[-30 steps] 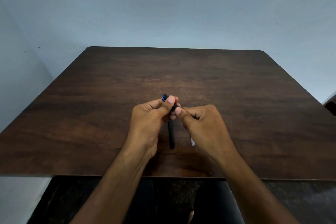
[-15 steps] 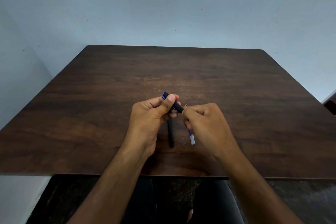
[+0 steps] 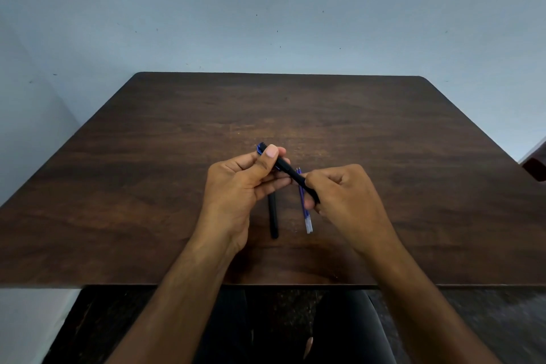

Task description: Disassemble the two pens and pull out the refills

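Observation:
Both of my hands hold one black pen part [image 3: 291, 172] above the middle of a dark wooden table [image 3: 147, 186]. My left hand [image 3: 239, 189] pinches its far end, where a blue clip [image 3: 260, 148] shows past the thumb. My right hand [image 3: 345, 195] grips its near end with curled fingers. Under my hands on the table lie a black pen barrel [image 3: 273, 217] and a thin blue refill [image 3: 305, 210] with a clear end, side by side and pointing towards me.
A pale blue wall [image 3: 266, 9] rises behind the table and along the left. A dark object [image 3: 536, 167] shows at the right edge. My dark-clad legs [image 3: 339, 328] are below the table's near edge.
My right hand has drawn back to the right along the black pen part, so more of that part shows between my hands. The blue refill on the table has come into view.

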A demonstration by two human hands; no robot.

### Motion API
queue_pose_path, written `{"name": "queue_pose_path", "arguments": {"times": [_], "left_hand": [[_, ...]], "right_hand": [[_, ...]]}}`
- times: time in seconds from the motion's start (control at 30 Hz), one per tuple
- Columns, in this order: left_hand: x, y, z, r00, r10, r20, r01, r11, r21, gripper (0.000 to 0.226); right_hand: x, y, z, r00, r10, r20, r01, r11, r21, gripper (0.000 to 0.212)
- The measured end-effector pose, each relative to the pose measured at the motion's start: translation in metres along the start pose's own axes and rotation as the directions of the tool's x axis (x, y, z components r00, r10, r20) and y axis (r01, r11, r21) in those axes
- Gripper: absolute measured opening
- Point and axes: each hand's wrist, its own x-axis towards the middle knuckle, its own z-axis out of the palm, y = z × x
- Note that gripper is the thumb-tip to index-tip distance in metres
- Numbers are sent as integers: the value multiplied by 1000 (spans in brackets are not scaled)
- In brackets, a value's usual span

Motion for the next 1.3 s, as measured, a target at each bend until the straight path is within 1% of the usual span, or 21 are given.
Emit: {"name": "queue_pose_path", "arguments": {"times": [0.2,0.3,0.4,0.53,0.6,0.67,0.77,0.87,1.0,1.07,1.17,1.3], "left_hand": [[3,-1,2,1000,26,-12,-25,998,55,25],[5,1,0,997,67,-50,-64,996,54,27],[9,7,-5,993,78,-83,-73,995,70,30],[15,12,-16,983,122,-135,-98,981,169,29],[19,12,-25,976,148,-160,-101,958,269,33],[24,11,-34,967,172,-187,-81,906,415,33],[34,8,-44,954,199,-227,-7,766,642,28],[44,1,-49,955,186,-232,67,627,776,26],[55,-10,-50,957,168,-237,133,471,872,27],[59,-14,-49,954,186,-235,140,416,898,26],[62,-18,-46,952,201,-230,147,359,922,27],[66,-21,-47,951,210,-226,150,325,934,26]], "right_hand": [[2,5,-2,1000,8,5,-8,1000,-3,40],[2,7,-5,1000,5,2,-5,1000,-9,35],[2,8,-7,1000,5,0,-5,1000,-10,34],[2,7,-3,1000,17,16,-17,1000,-4,32],[1,7,0,1000,19,24,-19,1000,5,33],[1,6,4,1000,20,24,-20,1000,10,34],[2,7,8,999,33,42,-33,999,1,33],[4,10,13,997,59,55,-60,998,18,32],[6,14,17,994,91,64,-94,994,55,26],[6,15,18,994,94,63,-98,994,55,24],[7,16,18,994,82,71,-86,995,48,23],[7,15,18,995,77,66,-81,995,58,24]]}}
